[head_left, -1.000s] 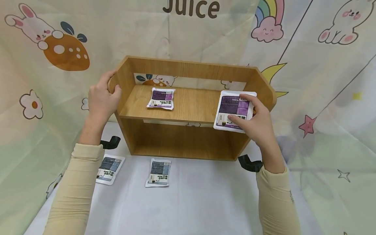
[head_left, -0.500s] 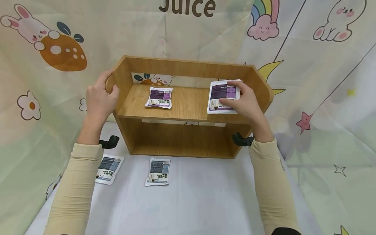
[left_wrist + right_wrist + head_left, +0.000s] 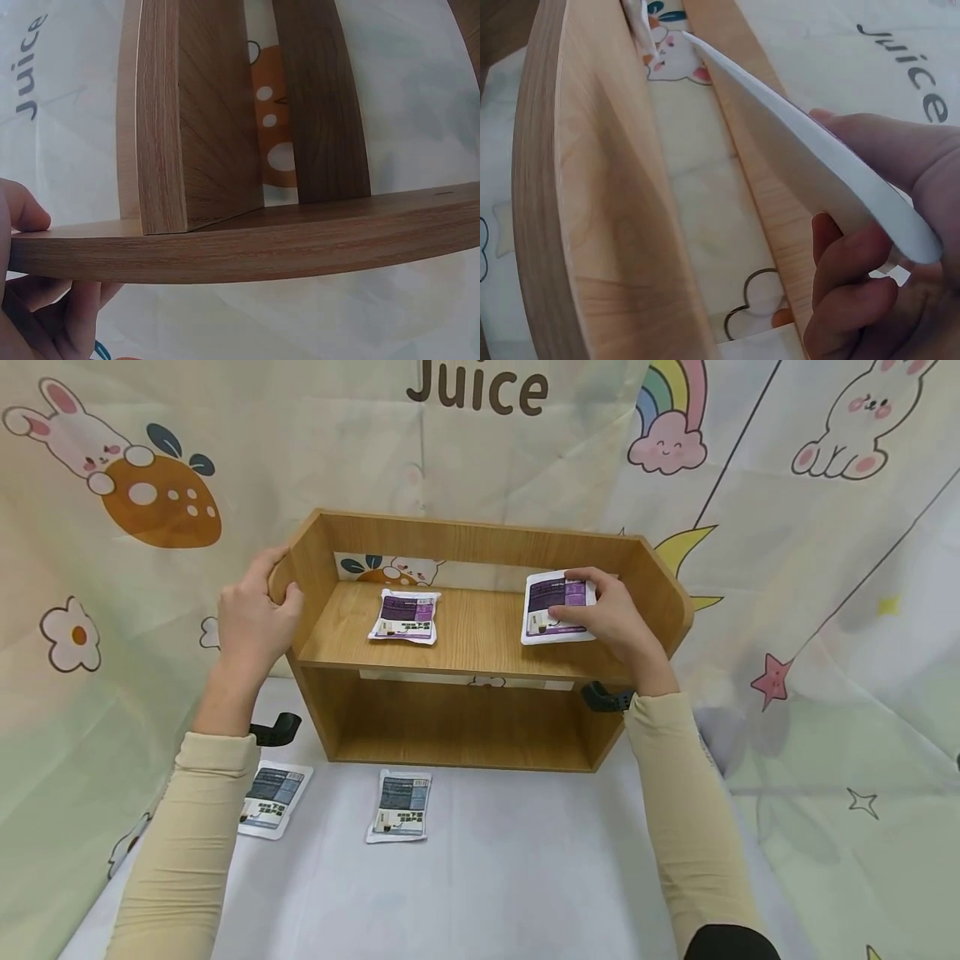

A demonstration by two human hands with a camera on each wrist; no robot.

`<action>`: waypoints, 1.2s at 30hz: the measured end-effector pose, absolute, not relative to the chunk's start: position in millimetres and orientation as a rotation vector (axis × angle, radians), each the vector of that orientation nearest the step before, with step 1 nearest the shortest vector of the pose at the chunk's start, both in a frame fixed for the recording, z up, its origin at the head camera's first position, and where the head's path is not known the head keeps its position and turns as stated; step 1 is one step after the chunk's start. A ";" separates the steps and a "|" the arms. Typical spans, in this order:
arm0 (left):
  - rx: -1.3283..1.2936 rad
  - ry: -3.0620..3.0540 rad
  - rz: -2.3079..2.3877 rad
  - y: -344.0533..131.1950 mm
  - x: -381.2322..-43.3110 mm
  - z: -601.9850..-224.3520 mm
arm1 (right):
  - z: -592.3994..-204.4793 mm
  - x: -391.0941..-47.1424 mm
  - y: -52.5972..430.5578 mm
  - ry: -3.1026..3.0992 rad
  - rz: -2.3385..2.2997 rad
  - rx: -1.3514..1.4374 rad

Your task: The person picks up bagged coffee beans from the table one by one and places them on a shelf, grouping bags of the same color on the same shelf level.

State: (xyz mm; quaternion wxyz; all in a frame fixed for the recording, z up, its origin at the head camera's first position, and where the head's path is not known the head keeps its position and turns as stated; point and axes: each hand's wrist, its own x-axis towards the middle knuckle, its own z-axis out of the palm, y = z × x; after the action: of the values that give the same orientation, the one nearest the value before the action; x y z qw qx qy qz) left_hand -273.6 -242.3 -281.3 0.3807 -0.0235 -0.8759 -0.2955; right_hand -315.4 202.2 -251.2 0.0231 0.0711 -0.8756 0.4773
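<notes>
A two-tier wooden shelf [image 3: 480, 631] stands against the printed cloth. My left hand [image 3: 258, 610] grips its left side panel [image 3: 240, 259], thumb on one face and fingers on the other. A flat white packet with a purple label [image 3: 542, 602] is pinched in my right hand [image 3: 617, 618] over the right part of the upper board. In the right wrist view, the packet's pale edge [image 3: 810, 142] shows tilted and apart from the board, thumb on one side and curled fingers on the other. Another purple-labelled packet [image 3: 405, 617] lies on the upper board's left part.
Two white packets with blue-grey labels lie on the white tabletop [image 3: 510, 877] before the shelf: one near the middle [image 3: 401, 807], the other at the left [image 3: 273, 800], partly behind my left sleeve. The patterned cloth [image 3: 825, 568] rises behind and beside the shelf.
My right hand has carried the purple-labelled packet leftward and farther in, from the shelf's front right to above the upper board. The left hand keeps its grip on the side panel.
</notes>
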 end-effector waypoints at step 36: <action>-0.080 -2.225 -0.731 -239.4 -268.9 -280.5 | -284.9 -354.2 214.4 -2.896 1.443 0.200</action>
State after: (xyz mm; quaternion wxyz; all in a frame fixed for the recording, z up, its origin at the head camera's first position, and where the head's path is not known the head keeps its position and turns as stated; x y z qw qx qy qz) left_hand -268.9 -239.4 -280.5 0.3885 -0.0316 -0.8749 -0.2874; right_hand -354.2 214.4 -284.9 -0.0498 0.0617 -0.8923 0.4445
